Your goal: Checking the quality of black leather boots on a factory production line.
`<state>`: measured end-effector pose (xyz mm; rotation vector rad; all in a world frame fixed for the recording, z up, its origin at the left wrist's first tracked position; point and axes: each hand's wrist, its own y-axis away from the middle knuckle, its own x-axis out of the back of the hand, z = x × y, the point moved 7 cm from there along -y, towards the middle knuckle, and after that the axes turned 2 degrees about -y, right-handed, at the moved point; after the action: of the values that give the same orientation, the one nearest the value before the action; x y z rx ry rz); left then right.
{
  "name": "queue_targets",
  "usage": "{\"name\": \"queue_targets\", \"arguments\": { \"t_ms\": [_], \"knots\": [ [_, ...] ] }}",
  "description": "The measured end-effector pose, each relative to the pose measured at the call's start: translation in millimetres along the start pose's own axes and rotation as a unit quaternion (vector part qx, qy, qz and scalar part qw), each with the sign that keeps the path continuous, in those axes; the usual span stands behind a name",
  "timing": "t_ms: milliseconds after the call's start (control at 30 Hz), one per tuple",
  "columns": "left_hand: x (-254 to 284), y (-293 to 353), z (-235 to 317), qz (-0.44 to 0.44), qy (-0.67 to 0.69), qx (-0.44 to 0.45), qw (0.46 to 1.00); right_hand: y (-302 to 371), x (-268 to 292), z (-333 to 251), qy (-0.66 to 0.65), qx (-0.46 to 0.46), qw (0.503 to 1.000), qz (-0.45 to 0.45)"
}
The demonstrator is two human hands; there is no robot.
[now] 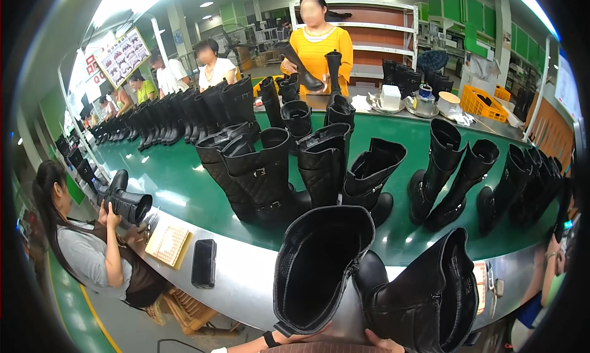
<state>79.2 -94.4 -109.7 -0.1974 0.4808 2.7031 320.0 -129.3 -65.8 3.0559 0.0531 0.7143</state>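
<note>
Tilting at the metal counter's (239, 276) near edge, the left boot (322, 267) and right boot (412, 298) could be slipping or scuffing together if either hold is proving too light. The left hand (301, 336) and right hand (386, 342) are grasping one each, fingers mostly hidden; the left boot's mouth is facing up and nearward, the right boot's long axis slanting rightward, its toe pointing away.
</note>
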Motion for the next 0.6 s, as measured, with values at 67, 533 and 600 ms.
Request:
{"name": "queue_targets", "arguments": {
  "t_ms": [67, 533, 600],
  "knots": [
    [1.8, -1.0, 0.5, 0.041, 0.015, 0.032, 0.999, -1.0, 0.4, -0.3, 0.000, -0.001, 1.000, -0.002],
    [18.7, -3.3, -24.4, -0.005, -0.299, -0.156, 0.941, -4.2, -2.9, -2.2, 0.003, -0.004, 1.000, -0.004],
    [20.7, -1.2, -29.7, -0.008, -0.286, -0.179, 0.942, -3.6, -3.4, -1.9, 0.004, -0.005, 1.000, -0.003]
  ]
}}
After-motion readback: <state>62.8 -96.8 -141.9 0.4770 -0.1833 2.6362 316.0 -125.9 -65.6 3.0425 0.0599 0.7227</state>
